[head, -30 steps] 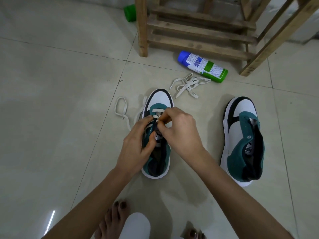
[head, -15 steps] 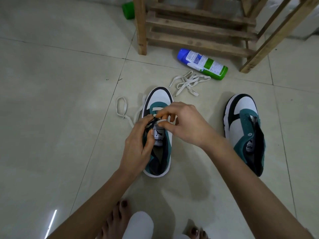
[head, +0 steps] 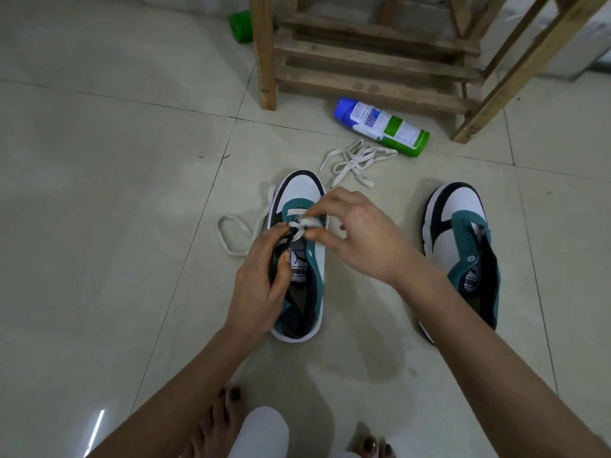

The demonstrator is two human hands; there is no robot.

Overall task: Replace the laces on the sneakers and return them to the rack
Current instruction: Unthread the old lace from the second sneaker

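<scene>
Right hand [head: 363, 239] pinches the lace [head: 299, 224] over the sneaker [head: 297, 190] — lace lying crosswise to the sneaker's long axis; left hand [head: 258, 285] clasps the sneaker's left flank, grip closed.

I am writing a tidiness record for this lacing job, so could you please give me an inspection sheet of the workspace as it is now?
Surface: pale glossy floor tiles.
Job's things: first sneaker, white lace through its front eyelets, rest trailing on the floor at its left; second sneaker, no lace, apart at the right; wooden rack behind.
Clutter: loose lace in a heap; spray can on its side; green object by the rack's post.
Hands: left hand grips the first sneaker's side; right hand pinches the white lace.
Cables: nothing seen.
Surroundings: bare feet at the bottom edge.
</scene>
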